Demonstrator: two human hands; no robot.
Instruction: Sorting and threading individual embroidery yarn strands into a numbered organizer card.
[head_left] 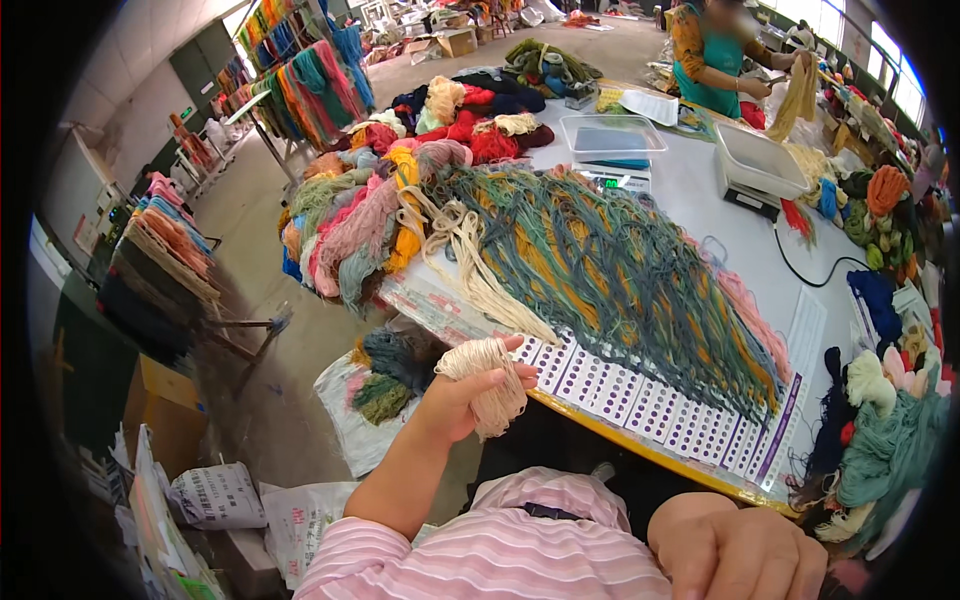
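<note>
A wound bundle of cream yarn (pixel 488 385) is gripped in my left hand (pixel 455 402), thumb across its front, just off the table's near edge. Just beyond it, loose cream strands (pixel 470 262) trail over the table to its front edge. A wide spread of blue-green and mustard yarn (pixel 610 270) covers the middle of the table. My right hand (pixel 745 550) is close to my body at the lower right, its fingers bent downward. The frame cuts off their tips, so whether anything is in them does not show.
Heaped coloured skeins (pixel 350 215) lie at the table's left end. A digital scale (pixel 625 180) carries a clear plastic tray (pixel 612 135); another plastic tub (pixel 762 160) stands farther right. Racks of hanging yarn (pixel 310 85) stand behind. A person in a teal apron (pixel 708 60) handles yarn across the table.
</note>
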